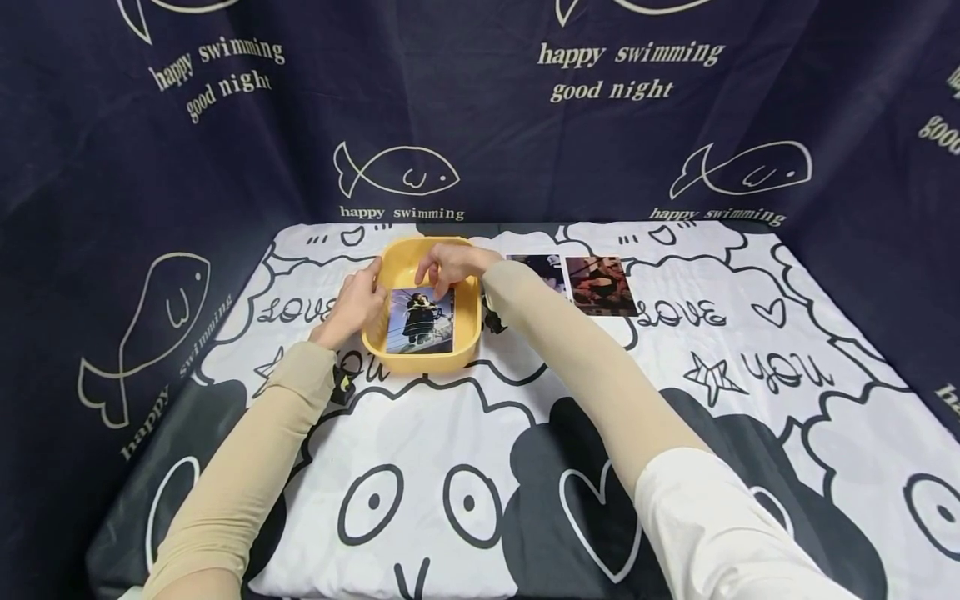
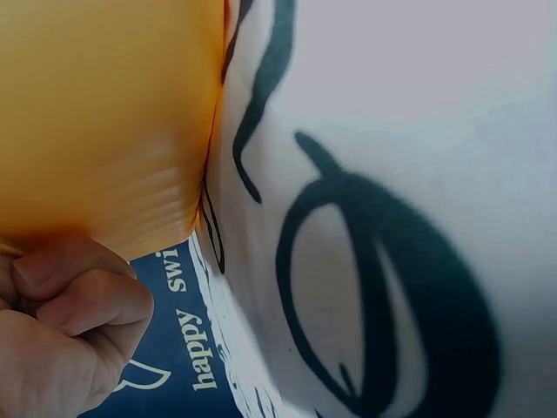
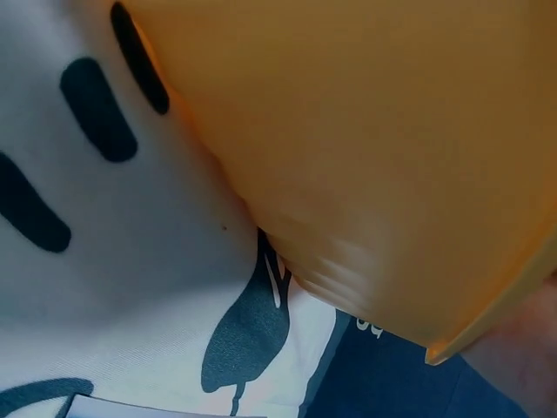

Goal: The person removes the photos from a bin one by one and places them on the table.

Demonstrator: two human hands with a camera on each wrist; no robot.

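A yellow plastic basin (image 1: 423, 363) stands at the back of the cloth-covered surface, left of the middle. Inside it lies a photo print (image 1: 420, 321) of a dark-clothed figure against a blue sky. My left hand (image 1: 356, 304) grips the basin's left rim; in the left wrist view its curled fingers (image 2: 96, 300) sit against the yellow wall. Over the far right part of the basin is my right hand (image 1: 452, 265), its fingers loosely bent and the index finger pointing down near the photo's upper edge. Whether they touch the photo is unclear. The right wrist view shows mainly the basin's outer wall (image 3: 374, 174).
Right of the basin lie two more prints side by side: a dark bluish one (image 1: 551, 271), partly behind my right forearm, and a reddish-brown one (image 1: 600, 286). A white cloth (image 1: 427, 433) with black cartoon drawings covers the surface. Behind hangs a navy curtain (image 1: 510, 108).
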